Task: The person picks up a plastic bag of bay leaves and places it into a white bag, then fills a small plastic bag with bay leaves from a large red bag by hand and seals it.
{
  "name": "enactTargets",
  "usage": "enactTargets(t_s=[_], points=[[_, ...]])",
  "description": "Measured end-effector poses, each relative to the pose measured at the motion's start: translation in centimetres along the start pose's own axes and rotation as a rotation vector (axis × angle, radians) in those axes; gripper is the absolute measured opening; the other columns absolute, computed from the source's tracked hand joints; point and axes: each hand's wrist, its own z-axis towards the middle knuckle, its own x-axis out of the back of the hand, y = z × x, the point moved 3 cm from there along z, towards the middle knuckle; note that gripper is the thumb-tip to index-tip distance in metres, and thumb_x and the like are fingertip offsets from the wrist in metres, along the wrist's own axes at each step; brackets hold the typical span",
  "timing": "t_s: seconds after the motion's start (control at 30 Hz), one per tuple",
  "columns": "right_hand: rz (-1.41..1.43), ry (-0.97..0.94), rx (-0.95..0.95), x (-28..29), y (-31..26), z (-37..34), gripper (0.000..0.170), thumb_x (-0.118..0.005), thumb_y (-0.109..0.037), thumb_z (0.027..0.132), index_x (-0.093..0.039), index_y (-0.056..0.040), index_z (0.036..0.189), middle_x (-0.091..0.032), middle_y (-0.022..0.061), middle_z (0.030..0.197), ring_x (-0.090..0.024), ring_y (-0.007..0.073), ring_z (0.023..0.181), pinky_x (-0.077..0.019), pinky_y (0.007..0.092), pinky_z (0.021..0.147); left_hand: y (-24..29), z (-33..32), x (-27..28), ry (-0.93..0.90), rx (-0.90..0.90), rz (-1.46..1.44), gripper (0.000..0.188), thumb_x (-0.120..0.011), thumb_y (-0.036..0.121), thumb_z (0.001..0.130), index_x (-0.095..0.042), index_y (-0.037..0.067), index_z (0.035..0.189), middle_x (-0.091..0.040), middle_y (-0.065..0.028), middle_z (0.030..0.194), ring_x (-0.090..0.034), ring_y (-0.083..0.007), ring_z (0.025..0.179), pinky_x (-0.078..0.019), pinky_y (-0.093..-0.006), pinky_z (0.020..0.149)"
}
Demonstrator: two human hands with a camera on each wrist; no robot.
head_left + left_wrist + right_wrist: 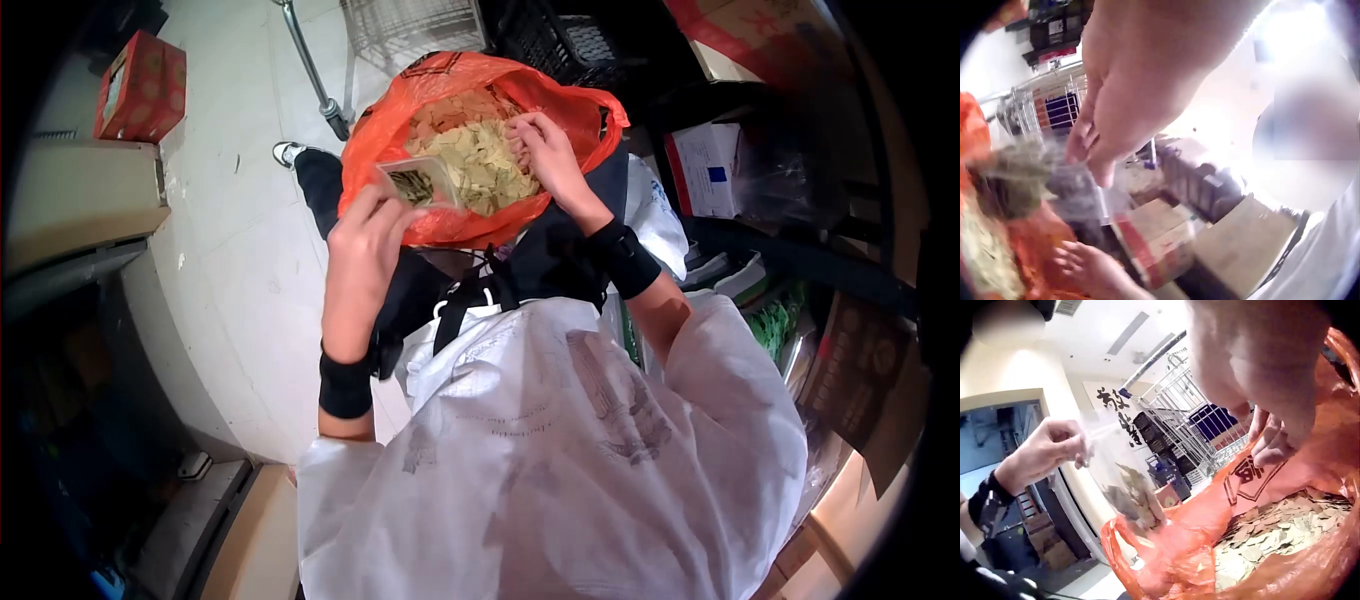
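A large orange plastic bag (370, 140) stands wide-mouthed between the person's legs, filled with pale dried leaves (485, 165). Over its near left rim, the left hand (365, 235) pinches the top edge of a small clear plastic bag (447, 183). Darker dried leaves (1138, 497) lie inside this small bag, which hangs tilted and looks blurred in the left wrist view. The right hand (550, 165) is above the right part of the leaves, its fingers curled in toward the palm, and nothing shows between them.
Behind the orange bag are a wire cart (1172, 412) and a black crate (570, 45). A red patterned box (145, 88) sits at far left. To the right are a white box (705, 170) and cardboard (855, 380). A metal pole (305, 60) reaches the floor beside a shoe (288, 153).
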Motion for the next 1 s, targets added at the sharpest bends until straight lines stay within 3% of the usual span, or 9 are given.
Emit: enactTargets(t_s=[0.47, 0.53, 0.57, 0.67, 0.7, 0.8, 0.83, 0.97, 1.0], points=[[-0.552, -0.154, 0.058, -0.5, 7.3, 3.3, 0.030, -0.069, -0.010, 0.093, -0.065, 0.0037, 0.119, -0.072, 0.0107, 0.098, -0.070, 0.0139, 0.087, -0.0571, 0.0307, 0.078, -2.8, -0.7, -1.2, -0.043, 0.070, -0.041, 0.007, -0.078, -0.003, 0.088, -0.072, -0.004, 0.092, -0.068, -0.0128, 0.094, -0.069, -0.0311, 0.082, -0.0543, -0.0396, 0.073], [-0.954, -0.248, 0.242, -1.6, 7.5, 3.5, 0.041, -0.074, -0.020, 0.090, -0.064, 0.0057, 0.120, -0.076, 0.0168, 0.103, -0.076, 0.0237, 0.084, -0.0597, 0.0371, 0.076, -0.7, -0.7, -0.2, 0.007, 0.004, -0.060, 0.013, -0.079, 0.001, 0.089, -0.068, -0.005, 0.092, -0.065, -0.0166, 0.094, -0.066, -0.0384, 0.080, -0.0522, -0.0441, 0.071], [-0.852, -0.321, 0.020, -1.7, 7.0, 3.4, 0.051, -0.077, -0.034, 0.087, -0.068, 0.0051, 0.119, -0.076, 0.0230, 0.113, -0.077, 0.0346, 0.084, -0.0601, 0.0428, 0.082, 0.2, -0.8, 0.5, -0.001, 0.000, -0.034, 0.013, -0.079, 0.001, 0.089, -0.069, -0.005, 0.092, -0.065, -0.0166, 0.094, -0.066, -0.0389, 0.080, -0.0523, -0.0444, 0.071], [-1.097, -0.502, -0.243, -3.9, 8.4, 4.9, 0.057, -0.077, -0.044, 0.086, -0.072, 0.0028, 0.118, -0.074, 0.0279, 0.119, -0.076, 0.0392, 0.083, -0.0589, 0.0459, 0.088, -2.2, -0.7, -0.8, -0.037, 0.024, -0.077, 0.013, -0.080, -0.001, 0.087, -0.069, -0.005, 0.090, -0.065, -0.0163, 0.095, -0.066, -0.0384, 0.080, -0.0532, -0.0440, 0.070], [-1.194, -0.477, -0.135, -4.6, 9.8, 5.3, 0.060, -0.078, -0.052, 0.084, -0.076, 0.0016, 0.111, -0.077, 0.0272, 0.106, -0.077, 0.0383, 0.086, -0.0585, 0.0468, 0.090, -2.9, -1.2, -1.4, -0.074, 0.088, -0.072, 0.010, -0.080, -0.001, 0.086, -0.074, -0.004, 0.092, -0.068, -0.0135, 0.093, -0.069, -0.0323, 0.081, -0.0546, -0.0395, 0.072], [-1.198, -0.317, 0.100, -5.2, 11.7, 4.9, 0.061, -0.079, -0.057, 0.082, -0.078, 0.0022, 0.098, -0.077, 0.0207, 0.080, -0.077, 0.0365, 0.087, -0.0586, 0.0480, 0.089, 0.7, -1.9, 0.1, 0.009, -0.007, -0.033, 0.009, -0.079, 0.000, 0.087, -0.073, -0.004, 0.092, -0.068, -0.0144, 0.093, -0.069, -0.0338, 0.080, -0.0546, -0.0396, 0.072], [-1.036, -0.328, -0.002, -5.2, 11.5, 4.8, 0.066, -0.080, -0.061, 0.080, -0.078, 0.0030, 0.095, -0.075, 0.0189, 0.074, -0.077, 0.0368, 0.085, -0.0592, 0.0470, 0.085, 1.7, -1.8, 1.0, -0.013, 0.018, -0.044, 0.009, -0.079, 0.000, 0.087, -0.073, -0.004, 0.092, -0.068, -0.0145, 0.092, -0.068, -0.0346, 0.079, -0.0546, -0.0401, 0.071], [-1.007, -0.431, -0.207, -6.7, 11.2, 5.7, 0.068, -0.086, -0.054, 0.079, -0.073, 0.0051, 0.109, -0.076, 0.0209, 0.086, -0.076, 0.0350, 0.077, -0.0591, 0.0432, 0.073, -0.6, -2.6, -0.2, -0.038, 0.030, -0.045, 0.012, -0.082, 0.000, 0.085, -0.073, -0.004, 0.092, -0.067, -0.0140, 0.092, -0.069, -0.0338, 0.078, -0.0541, -0.0406, 0.069], [-0.942, -0.405, -0.189, -6.9, 11.7, 5.6, 0.068, -0.088, -0.054, 0.077, -0.074, 0.0037, 0.110, -0.076, 0.0241, 0.101, -0.074, 0.0383, 0.095, -0.0573, 0.0458, 0.085, 0.2, -3.0, -0.5, -0.029, 0.031, -0.059, 0.012, -0.082, 0.000, 0.086, -0.073, -0.004, 0.091, -0.067, -0.0139, 0.093, -0.068, -0.0339, 0.077, -0.0537, -0.0405, 0.068]])
